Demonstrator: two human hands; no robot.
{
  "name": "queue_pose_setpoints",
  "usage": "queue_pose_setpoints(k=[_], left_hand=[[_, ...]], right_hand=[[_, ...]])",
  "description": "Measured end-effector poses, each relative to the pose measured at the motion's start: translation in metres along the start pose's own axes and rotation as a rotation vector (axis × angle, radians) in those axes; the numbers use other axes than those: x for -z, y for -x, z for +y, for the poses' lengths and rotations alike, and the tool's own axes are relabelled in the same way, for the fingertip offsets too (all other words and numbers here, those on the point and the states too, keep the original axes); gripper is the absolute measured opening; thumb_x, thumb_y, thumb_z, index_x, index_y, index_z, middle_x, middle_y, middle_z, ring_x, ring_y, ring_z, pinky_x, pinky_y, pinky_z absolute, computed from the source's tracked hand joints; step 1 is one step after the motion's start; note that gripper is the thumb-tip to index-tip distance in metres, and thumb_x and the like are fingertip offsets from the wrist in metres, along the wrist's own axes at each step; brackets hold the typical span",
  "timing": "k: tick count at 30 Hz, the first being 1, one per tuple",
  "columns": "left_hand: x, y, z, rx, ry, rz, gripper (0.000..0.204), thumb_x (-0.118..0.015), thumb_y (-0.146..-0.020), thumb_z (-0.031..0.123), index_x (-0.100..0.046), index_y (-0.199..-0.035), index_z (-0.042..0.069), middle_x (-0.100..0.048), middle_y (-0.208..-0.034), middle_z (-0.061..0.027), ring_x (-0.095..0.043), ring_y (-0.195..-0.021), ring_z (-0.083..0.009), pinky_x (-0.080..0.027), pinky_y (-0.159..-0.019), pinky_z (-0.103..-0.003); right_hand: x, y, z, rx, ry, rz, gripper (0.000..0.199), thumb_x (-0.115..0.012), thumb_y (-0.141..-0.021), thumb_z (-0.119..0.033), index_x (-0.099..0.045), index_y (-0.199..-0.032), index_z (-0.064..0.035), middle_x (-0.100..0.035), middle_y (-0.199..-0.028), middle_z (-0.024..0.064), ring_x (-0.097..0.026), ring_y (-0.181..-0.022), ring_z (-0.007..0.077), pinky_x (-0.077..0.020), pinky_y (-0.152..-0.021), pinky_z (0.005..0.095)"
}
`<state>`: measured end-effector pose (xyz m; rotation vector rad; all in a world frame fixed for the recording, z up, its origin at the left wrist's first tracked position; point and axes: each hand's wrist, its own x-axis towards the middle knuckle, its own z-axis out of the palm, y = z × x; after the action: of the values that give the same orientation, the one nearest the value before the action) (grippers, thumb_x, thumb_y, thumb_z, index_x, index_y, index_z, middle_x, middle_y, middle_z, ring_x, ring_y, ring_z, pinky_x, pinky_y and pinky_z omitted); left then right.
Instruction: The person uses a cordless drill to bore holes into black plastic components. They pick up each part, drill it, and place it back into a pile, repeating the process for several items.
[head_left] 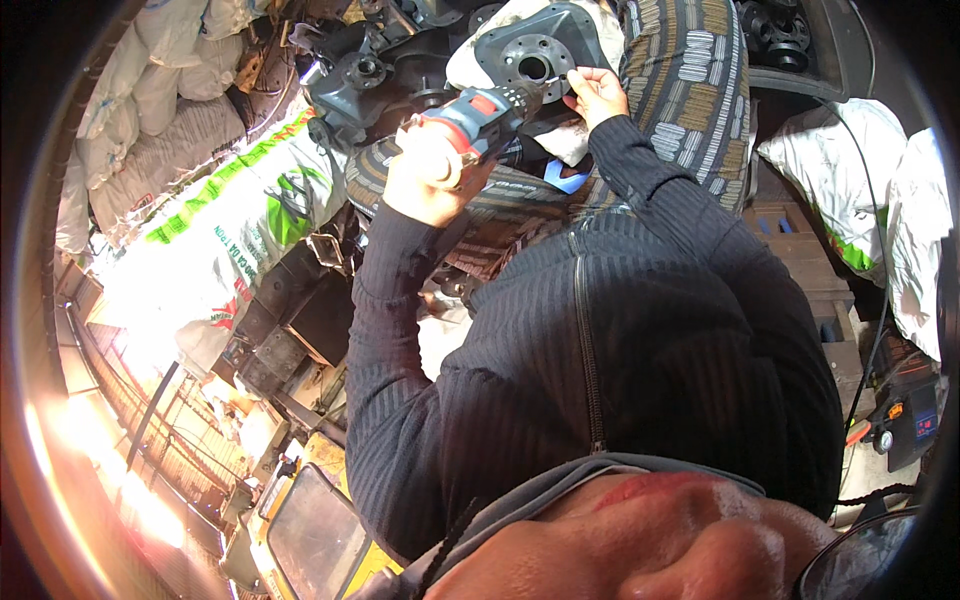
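My left hand [440, 178] is wrapped round the grip of a blue and red power drill [482, 112]. The drill's black chuck [522, 97] points up and right, toward a dark grey metal part [575, 40] with a round flange and a large centre hole. At the flange's right edge, my right hand [599, 94] pinches with thumb and forefinger close to the drill's tip. What lies between those fingers is too small to make out. The metal part lies on a white sack by my patterned trouser leg [690, 85].
More dark metal parts [365, 70] are piled at the far left. A white and green sack [255, 215] lies at left, and white sacks [835, 170] stand at right. A black cable [878, 230] hangs on the right, near a wooden pallet [800, 255].
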<state>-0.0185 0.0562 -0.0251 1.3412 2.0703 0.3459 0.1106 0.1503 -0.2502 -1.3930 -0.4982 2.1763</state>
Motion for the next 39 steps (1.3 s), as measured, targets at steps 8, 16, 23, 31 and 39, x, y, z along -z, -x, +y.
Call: queue_pose_setpoints(k=[8,16,23,31,39], left_hand=[[0.03,0.026,0.002,0.129,0.297,0.114,0.03,-0.068,-0.073,0.004,-0.054,-0.1,0.002,-0.06,-0.074,-0.0045,-0.053,-0.05,-0.0117,-0.042,-0.045,-0.025],[0.043,0.026,-0.004,0.099,0.194,0.123,0.024,-0.066,-0.076,0.004,-0.055,-0.097,0.0,-0.058,-0.069,-0.0046,-0.051,-0.047,-0.0115,-0.039,-0.041,-0.025],[0.039,0.019,-0.007,0.111,0.208,0.139,0.042,-0.071,-0.07,0.01,-0.054,-0.107,0.004,-0.059,-0.096,-0.0093,-0.055,-0.082,-0.0211,-0.043,-0.071,-0.032],[0.034,0.006,-0.011,0.015,0.19,0.162,0.05,-0.072,-0.068,0.006,-0.049,-0.112,0.003,-0.059,-0.099,-0.0089,-0.059,-0.085,-0.0189,-0.048,-0.071,-0.03],[0.025,0.0,-0.02,0.093,0.233,0.118,0.055,-0.07,-0.07,-0.001,-0.044,-0.118,0.006,-0.059,-0.093,-0.0052,-0.056,-0.072,-0.0131,-0.045,-0.054,-0.025]], right_hand=[[0.003,-0.011,0.007,0.137,0.264,-0.054,0.022,-0.063,-0.083,-0.022,-0.05,-0.093,-0.0071,-0.046,-0.064,-0.0045,-0.04,-0.049,0.0032,-0.0486,-0.054,0.0239],[0.007,-0.031,0.032,0.275,0.576,-0.023,0.034,-0.062,-0.082,-0.033,-0.05,-0.09,-0.0026,-0.058,-0.074,0.0078,-0.055,-0.066,0.0162,-0.0461,-0.063,0.031],[0.005,-0.022,0.035,0.396,0.473,-0.071,0.029,-0.062,-0.082,-0.03,-0.049,-0.086,-0.0038,-0.056,-0.069,0.0047,-0.052,-0.063,0.0135,-0.045,-0.06,0.0297],[0.001,-0.011,0.023,0.498,0.585,-0.064,0.029,-0.062,-0.082,-0.028,-0.047,-0.086,-0.0044,-0.052,-0.063,0.0033,-0.049,-0.057,0.0117,-0.0427,-0.055,0.0284],[-0.005,-0.008,0.015,0.591,0.643,0.043,0.029,-0.065,-0.079,-0.03,-0.052,-0.087,-0.0061,-0.052,-0.061,0.004,-0.05,-0.054,0.0155,-0.0432,-0.054,0.0316]])
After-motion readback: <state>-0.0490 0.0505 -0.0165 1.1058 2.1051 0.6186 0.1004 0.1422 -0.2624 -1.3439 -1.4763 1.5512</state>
